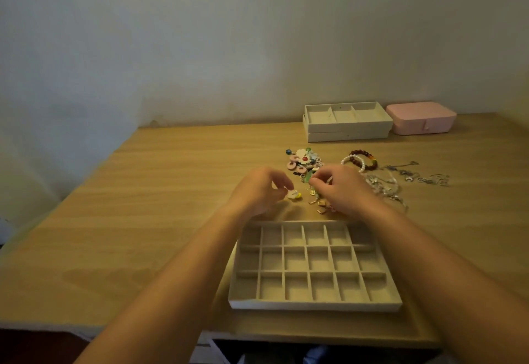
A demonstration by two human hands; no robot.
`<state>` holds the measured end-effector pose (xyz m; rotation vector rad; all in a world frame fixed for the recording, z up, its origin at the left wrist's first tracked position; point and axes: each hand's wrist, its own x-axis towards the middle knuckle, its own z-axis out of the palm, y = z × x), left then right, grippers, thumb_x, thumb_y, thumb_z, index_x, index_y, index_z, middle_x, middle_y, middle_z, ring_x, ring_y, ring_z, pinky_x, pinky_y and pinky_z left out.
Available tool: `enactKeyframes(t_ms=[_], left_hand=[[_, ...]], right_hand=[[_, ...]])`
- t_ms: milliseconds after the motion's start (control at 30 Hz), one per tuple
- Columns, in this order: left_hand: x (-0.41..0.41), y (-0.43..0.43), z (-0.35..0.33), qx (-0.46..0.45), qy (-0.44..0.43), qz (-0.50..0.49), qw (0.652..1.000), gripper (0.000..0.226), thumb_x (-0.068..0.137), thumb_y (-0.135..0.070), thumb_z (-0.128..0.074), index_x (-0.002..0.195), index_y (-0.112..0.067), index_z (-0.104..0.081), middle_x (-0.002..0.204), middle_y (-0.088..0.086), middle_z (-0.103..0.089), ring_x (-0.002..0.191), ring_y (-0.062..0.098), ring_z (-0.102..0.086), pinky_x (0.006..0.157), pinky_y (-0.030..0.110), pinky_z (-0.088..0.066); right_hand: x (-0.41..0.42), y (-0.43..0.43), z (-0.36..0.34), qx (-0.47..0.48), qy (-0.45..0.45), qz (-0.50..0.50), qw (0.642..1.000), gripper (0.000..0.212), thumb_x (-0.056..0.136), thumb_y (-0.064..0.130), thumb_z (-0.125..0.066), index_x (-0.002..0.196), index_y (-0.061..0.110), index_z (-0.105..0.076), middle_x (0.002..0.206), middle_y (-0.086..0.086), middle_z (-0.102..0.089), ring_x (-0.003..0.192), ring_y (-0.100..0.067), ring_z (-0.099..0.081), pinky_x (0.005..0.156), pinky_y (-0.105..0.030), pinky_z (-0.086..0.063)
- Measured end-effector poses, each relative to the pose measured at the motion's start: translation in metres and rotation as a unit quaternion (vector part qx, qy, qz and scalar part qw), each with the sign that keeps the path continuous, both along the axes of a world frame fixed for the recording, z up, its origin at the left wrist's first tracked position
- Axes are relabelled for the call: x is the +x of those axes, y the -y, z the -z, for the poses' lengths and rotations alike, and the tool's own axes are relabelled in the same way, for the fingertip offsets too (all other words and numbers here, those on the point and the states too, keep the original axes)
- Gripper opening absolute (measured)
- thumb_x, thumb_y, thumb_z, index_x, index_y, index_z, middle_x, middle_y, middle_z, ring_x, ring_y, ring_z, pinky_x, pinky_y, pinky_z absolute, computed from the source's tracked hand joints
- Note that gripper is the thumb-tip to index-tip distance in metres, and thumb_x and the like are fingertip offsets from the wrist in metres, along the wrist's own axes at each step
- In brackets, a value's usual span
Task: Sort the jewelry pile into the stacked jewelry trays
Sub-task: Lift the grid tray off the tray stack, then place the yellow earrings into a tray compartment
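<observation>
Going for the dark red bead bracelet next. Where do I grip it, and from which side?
Pinch the far-right arc of the dark red bead bracelet from above, fingers across the strand. It lies flat as an open ring, and its near-left arc overlaps the white pearl bracelet, so the far-right beads stand clear.
</observation>
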<state>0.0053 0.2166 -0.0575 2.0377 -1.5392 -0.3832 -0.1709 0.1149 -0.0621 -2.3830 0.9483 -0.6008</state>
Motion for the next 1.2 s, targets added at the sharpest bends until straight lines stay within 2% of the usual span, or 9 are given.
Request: enactKeyframes(t_ms=[133, 333, 433, 533, 667, 733, 833, 1033, 1200], left_hand=[[0.010, 0.022, 0.016, 0.006, -0.019, 0.038, 0.999, 0.014, 0.087, -0.020, -0.073, 0.088, -0.033, -0.079, 0.083, -0.020, -0.068, 0.068, -0.007, -0.055, 0.073, 0.023, -0.045], [0.016, 0.030, 0.030, -0.004, -0.057, 0.061, 0.997, 0.014, 0.081, -0.030, -0.082, 0.094, -0.025, -0.080, 0.087, -0.014, -0.073, 0.069, -0.010, -0.058, 0.070, 0.017, -0.047], [0.019, 0.034, 0.030, 0.010, -0.030, 0.053, 0.998, 0.012, 0.079, -0.035, -0.083, 0.087, -0.030, -0.077, 0.086, -0.015, -0.072, 0.070, -0.005, -0.058, 0.071, 0.024, -0.049], [0.019, 0.034, 0.030, 0.002, -0.029, 0.054, 0.998, 0.016, 0.077, -0.032, -0.085, 0.085, -0.030, -0.070, 0.085, -0.015, -0.069, 0.069, -0.005, -0.058, 0.069, 0.024, -0.049], [0.019, 0.032, 0.030, 0.005, -0.028, 0.052, 0.998, 0.027, 0.077, -0.031, -0.085, 0.090, -0.034, -0.062, 0.091, -0.015, -0.067, 0.079, 0.005, -0.062, 0.072, 0.027, -0.055], [0.020, 0.033, 0.031, 0.001, -0.041, 0.054, 0.998, 0.026, 0.077, -0.031, -0.085, 0.091, -0.034, -0.063, 0.091, -0.015, -0.067, 0.079, 0.005, -0.062, 0.073, 0.026, -0.055], [0.021, 0.034, 0.031, -0.002, -0.038, 0.043, 0.998, 0.019, 0.081, -0.032, -0.082, 0.092, -0.032, -0.066, 0.092, -0.015, -0.067, 0.080, 0.004, -0.062, 0.074, 0.026, -0.054], [0.020, 0.029, 0.028, -0.015, -0.050, 0.034, 0.998, 0.015, 0.084, -0.021, -0.079, 0.086, -0.030, -0.066, 0.092, -0.013, -0.067, 0.084, 0.003, -0.063, 0.071, 0.017, -0.051], [0.019, 0.026, 0.029, -0.046, -0.065, 0.039, 0.996, 0.018, 0.088, -0.009, -0.071, 0.089, -0.026, -0.067, 0.092, -0.009, -0.071, 0.091, 0.006, -0.067, 0.083, 0.024, -0.054]], right_hand=[[0.006, 0.014, 0.007, 0.027, 0.009, -0.040, 0.999, 0.006, 0.093, 0.026, -0.072, 0.096, 0.027, -0.078, 0.089, 0.017, -0.069, 0.083, 0.002, -0.062, 0.072, -0.019, -0.049], [0.018, 0.023, 0.004, 0.049, -0.041, -0.064, 0.996, 0.014, 0.087, 0.021, -0.079, 0.099, 0.028, -0.078, 0.089, 0.016, -0.070, 0.080, 0.001, -0.063, 0.067, -0.016, -0.046], [0.025, 0.025, 0.004, 0.012, -0.067, -0.045, 0.997, 0.019, 0.087, 0.023, -0.077, 0.104, 0.032, -0.076, 0.096, 0.016, -0.068, 0.088, -0.001, -0.062, 0.077, -0.025, -0.054], [0.027, 0.023, 0.007, -0.025, -0.083, -0.028, 0.996, 0.026, 0.082, 0.025, -0.079, 0.101, 0.039, -0.068, 0.105, 0.015, -0.062, 0.099, -0.006, -0.059, 0.086, -0.037, -0.057], [0.028, 0.020, 0.007, -0.053, -0.082, -0.050, 0.994, 0.033, 0.081, 0.025, -0.081, 0.098, 0.041, -0.059, 0.116, 0.017, -0.054, 0.106, -0.007, -0.053, 0.091, -0.033, -0.051], [0.029, 0.019, 0.008, -0.066, -0.080, -0.059, 0.993, 0.031, 0.083, 0.026, -0.079, 0.100, 0.042, -0.060, 0.121, 0.018, -0.051, 0.110, -0.006, -0.048, 0.092, -0.030, -0.046], [0.031, 0.019, 0.011, -0.064, -0.091, -0.068, 0.991, 0.028, 0.086, 0.029, -0.078, 0.106, 0.044, -0.065, 0.125, 0.017, -0.058, 0.118, -0.007, -0.051, 0.098, -0.036, -0.049], [0.031, 0.016, 0.014, -0.070, -0.105, -0.075, 0.989, 0.022, 0.088, 0.028, -0.076, 0.104, 0.041, -0.069, 0.107, 0.021, -0.061, 0.105, -0.005, -0.055, 0.092, -0.032, -0.051], [0.031, 0.017, 0.016, -0.041, -0.060, -0.091, 0.993, 0.024, 0.086, 0.028, -0.078, 0.106, 0.037, -0.069, 0.095, 0.020, -0.065, 0.088, 0.001, -0.059, 0.079, -0.021, -0.050]])
